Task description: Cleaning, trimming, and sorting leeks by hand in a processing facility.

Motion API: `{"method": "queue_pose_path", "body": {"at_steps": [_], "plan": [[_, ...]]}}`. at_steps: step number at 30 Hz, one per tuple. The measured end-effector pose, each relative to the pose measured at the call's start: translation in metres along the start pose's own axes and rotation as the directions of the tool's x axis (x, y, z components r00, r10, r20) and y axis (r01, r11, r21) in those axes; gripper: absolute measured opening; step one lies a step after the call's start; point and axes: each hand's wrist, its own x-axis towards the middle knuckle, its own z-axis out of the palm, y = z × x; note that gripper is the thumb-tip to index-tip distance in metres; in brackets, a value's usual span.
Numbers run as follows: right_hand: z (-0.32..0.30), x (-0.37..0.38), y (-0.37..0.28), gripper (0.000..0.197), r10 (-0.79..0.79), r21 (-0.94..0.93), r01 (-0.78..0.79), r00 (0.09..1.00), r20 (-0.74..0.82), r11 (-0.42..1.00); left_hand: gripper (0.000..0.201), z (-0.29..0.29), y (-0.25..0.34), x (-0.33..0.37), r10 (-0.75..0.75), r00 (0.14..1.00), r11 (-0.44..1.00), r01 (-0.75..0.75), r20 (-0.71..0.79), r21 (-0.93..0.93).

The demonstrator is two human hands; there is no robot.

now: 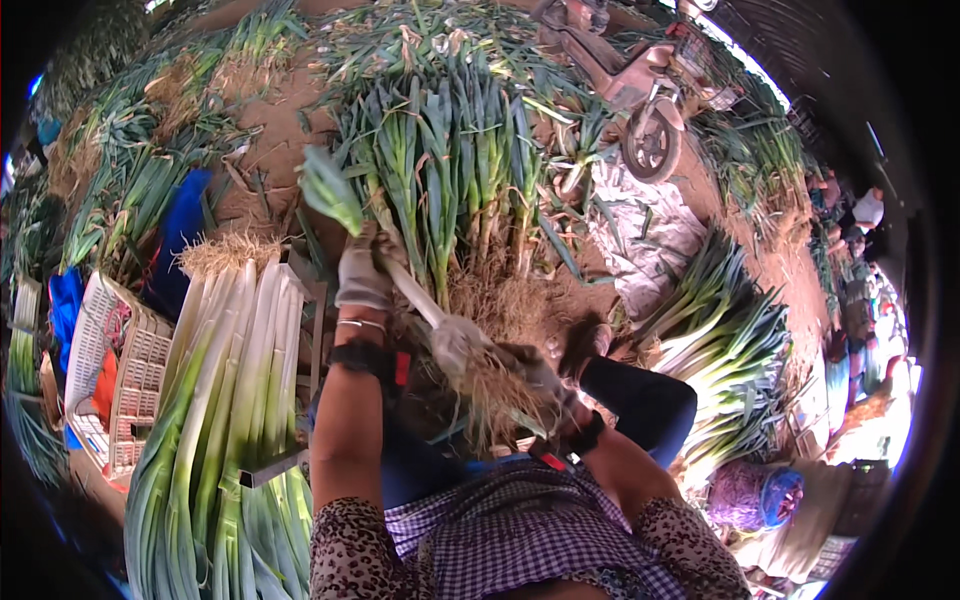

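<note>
In front of me I hold one leek slantwise, its green leaf end up and left, its roots down and right. My left hand, in a pale, soiled work glove, is closed round the upper stalk below the leaves. Gloved too, my right hand is closed at the root end, partly covered by the hanging roots. Beyond my hands, a row of untrimmed leeks with dry outer leaves leans upright. To my left lies a stack of cleaner leeks, white ends and roots pointing away.
A metal bar juts beside the left stack. Further left stands a cream plastic crate. At my right lie more leeks and a pale sheet. A scooter is parked beyond. Purple and blue rolls sit lower right.
</note>
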Motion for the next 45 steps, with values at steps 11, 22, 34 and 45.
{"method": "queue_pose_path", "body": {"at_steps": [11,22,34,45], "plan": [[-0.016,-0.117,-0.022,0.019,-0.17,-0.99,-0.129,0.976,-0.138,0.063,0.01,0.011,0.003,0.01,0.265,0.929,0.904,-0.146,-0.259,0.401],[-0.012,0.043,-0.009,0.039,-0.135,-0.908,0.148,0.967,0.216,-0.393,0.015,-0.007,-0.013,0.033,0.344,0.891,0.939,-0.316,-0.295,0.139],[-0.023,-0.133,-0.036,0.025,0.111,-0.453,-0.291,0.917,-0.382,0.843,0.012,-0.069,0.048,0.069,0.421,0.848,0.895,-0.331,-0.321,0.299],[0.018,0.049,-0.096,0.044,-0.077,-0.926,0.103,0.994,0.08,0.362,0.017,0.001,-0.032,0.045,0.098,0.993,0.995,-0.1,0.073,0.017]]}}
